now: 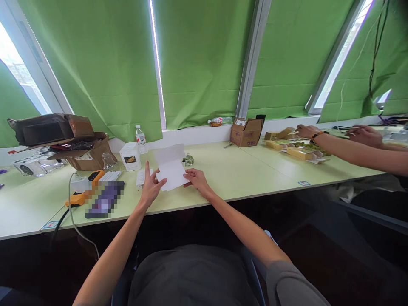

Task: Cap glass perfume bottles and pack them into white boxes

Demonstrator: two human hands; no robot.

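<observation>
White paper (172, 168) is held upright above the table's near edge, with a faint crease across its upper part. My right hand (197, 182) pinches its lower right edge, thumb on the near side. At the lower left edge, my left hand (152, 187) has its thumb against the paper and its index finger pointing up; its other fingers are partly hidden. Just behind the paper's right side stands a small clear glass object (189, 159), partly covered. A small white box (140, 179) lies beside my left hand, which partly hides it.
Left on the table (216, 170) are a white carton (130, 156), a water bottle (140, 135), a blurred-out phone-like object (105, 199), an orange power strip (76, 199) and an open cardboard box (91, 155). Another box (246, 132) stands at the back. A co-worker's hands (307, 131) handle yellow packaging (299, 152).
</observation>
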